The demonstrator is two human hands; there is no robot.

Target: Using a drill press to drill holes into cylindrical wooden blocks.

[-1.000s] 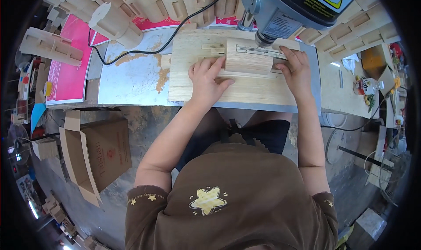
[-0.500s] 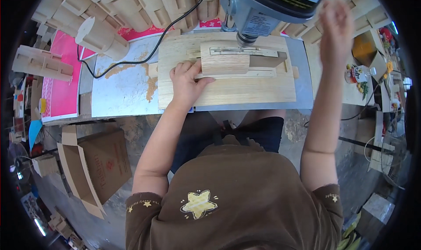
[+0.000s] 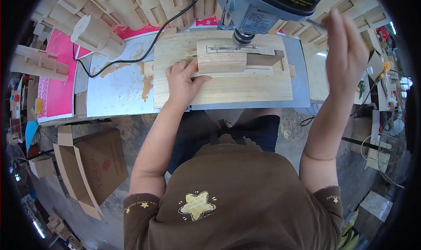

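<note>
My left hand (image 3: 183,82) grips the left end of a pale wooden block (image 3: 221,62), fingers curled at its end and thumb along its near side. The block has a long slot in its top and sits in a wooden jig on a flat wooden board (image 3: 245,90). Right above it hangs the chuck (image 3: 242,38) of a grey-blue drill press (image 3: 256,11); whether a bit touches the wood cannot be made out. At the machine's right side, my right hand (image 3: 346,57) closes around the end of a thin metal lever (image 3: 316,24).
Several round wooden pieces (image 3: 98,37) stand along the back and left of the bench. A black cable (image 3: 147,55) loops across the left part of the white bench top (image 3: 114,90). On the floor at the left lies an open cardboard box (image 3: 98,166).
My right hand has come down and toward me, and the lever now shows beside its fingers. My left hand keeps its hold on the block. The whole view has shifted slightly.
</note>
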